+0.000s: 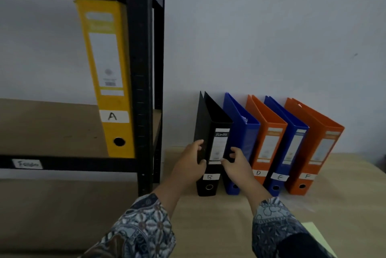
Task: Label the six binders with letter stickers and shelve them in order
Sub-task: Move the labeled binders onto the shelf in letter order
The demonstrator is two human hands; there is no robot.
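A yellow binder (108, 78) labelled A stands on the black shelf (144, 90), leaning against its right post. On the table to the right, five binders stand in a row against the wall. The black binder (215, 132), labelled B, is leftmost. My left hand (193, 160) grips its left side and my right hand (236, 163) grips its right side, fingers curled round the spine edges. Beside it stand a blue binder (242, 132) with its label hidden by my right hand, an orange binder (269, 138) labelled D, a blue binder (290, 145) labelled E and an orange binder (317, 147) labelled F.
The shelf board (46, 128) left of the yellow binder is brown and bare, with a small white tag (27, 163) on its front rail. The wooden table (344, 174) runs to the right. A pale green sheet (317, 234) lies at the near right.
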